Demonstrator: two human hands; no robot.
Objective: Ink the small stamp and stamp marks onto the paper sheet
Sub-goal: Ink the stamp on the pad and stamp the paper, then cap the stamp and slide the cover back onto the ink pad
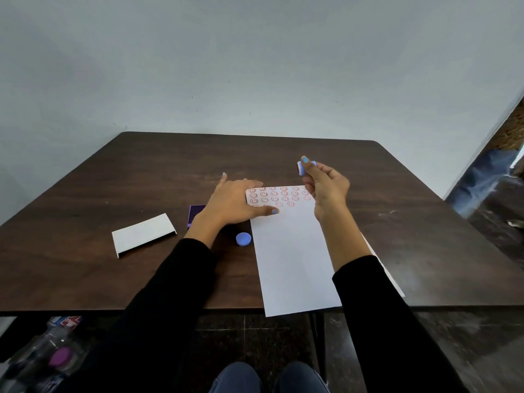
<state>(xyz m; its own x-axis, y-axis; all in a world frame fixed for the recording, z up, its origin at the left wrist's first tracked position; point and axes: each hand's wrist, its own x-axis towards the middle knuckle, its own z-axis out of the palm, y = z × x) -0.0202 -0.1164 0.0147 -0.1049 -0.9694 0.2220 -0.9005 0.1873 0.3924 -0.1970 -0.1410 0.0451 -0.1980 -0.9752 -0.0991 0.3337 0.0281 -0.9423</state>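
Head view, right hand [326, 191] pinching cylindrical stamp [304, 168]

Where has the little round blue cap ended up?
In the head view, the blue cap lies on the table, just left of the paper sheet and beside the left forearm.

Left hand [231, 204] covered most of the purple ink pad [195, 214] and part of the lower stamped rows on the paper sheet [289, 251]. Right hand [326, 191] hid most of the small stamp [301, 168]. Bottle [42, 361], lower left, blurred and cropped.
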